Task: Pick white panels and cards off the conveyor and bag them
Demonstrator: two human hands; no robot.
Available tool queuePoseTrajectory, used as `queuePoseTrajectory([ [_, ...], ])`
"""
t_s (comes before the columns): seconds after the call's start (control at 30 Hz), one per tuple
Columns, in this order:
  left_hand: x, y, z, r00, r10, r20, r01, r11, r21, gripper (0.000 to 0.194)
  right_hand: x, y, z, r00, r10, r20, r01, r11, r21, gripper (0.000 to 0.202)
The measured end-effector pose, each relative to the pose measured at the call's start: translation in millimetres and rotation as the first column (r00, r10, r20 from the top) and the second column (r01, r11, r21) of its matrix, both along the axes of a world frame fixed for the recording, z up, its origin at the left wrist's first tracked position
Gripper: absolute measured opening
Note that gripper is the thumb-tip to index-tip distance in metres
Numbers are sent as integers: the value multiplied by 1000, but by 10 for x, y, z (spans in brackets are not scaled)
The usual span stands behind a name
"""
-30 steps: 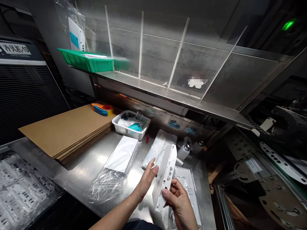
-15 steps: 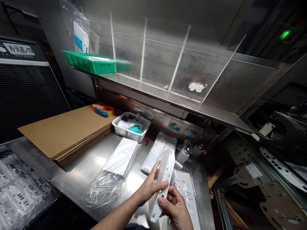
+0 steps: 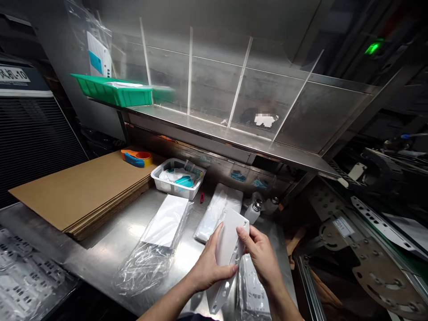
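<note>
The right hand (image 3: 264,254) has moved from the near end of the white part (image 3: 229,238) to its far end, and more flat side shows, so it looks easier to check. Bent, both hands' fingers grip it above the surface (image 3: 129,227), left hand (image 3: 209,269) thumb across the front.

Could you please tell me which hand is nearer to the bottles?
Right: the right hand is in front of the bottles, while the left hand is farther off, to their front left.
</note>
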State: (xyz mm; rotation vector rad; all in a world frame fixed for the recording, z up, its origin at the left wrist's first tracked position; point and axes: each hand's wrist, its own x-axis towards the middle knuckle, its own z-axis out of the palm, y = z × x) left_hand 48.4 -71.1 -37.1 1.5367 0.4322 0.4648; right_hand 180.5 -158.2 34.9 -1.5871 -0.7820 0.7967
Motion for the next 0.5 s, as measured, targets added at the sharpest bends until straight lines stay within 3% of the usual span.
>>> queuePoseTrajectory([
  [0.17,-79,2,106,998,64,9,-65,995,77,108,-131,-46,78,980,95,175,-97,995,6,25],
  [0.3,-96,62,78,995,69,77,-86,966,246,109,-218,-188,-77,963,118,243,-128,992,26,27],
  [0.4,-99,197,48,982,-20,188,-76,870,487,111,-287,-263,-274,952,15,305,-63,987,147,31],
  [0.5,-124,354,81,953,-152,263,-57,763,644,109,-405,-281,-400,945,-128,302,23,945,327,28],
])
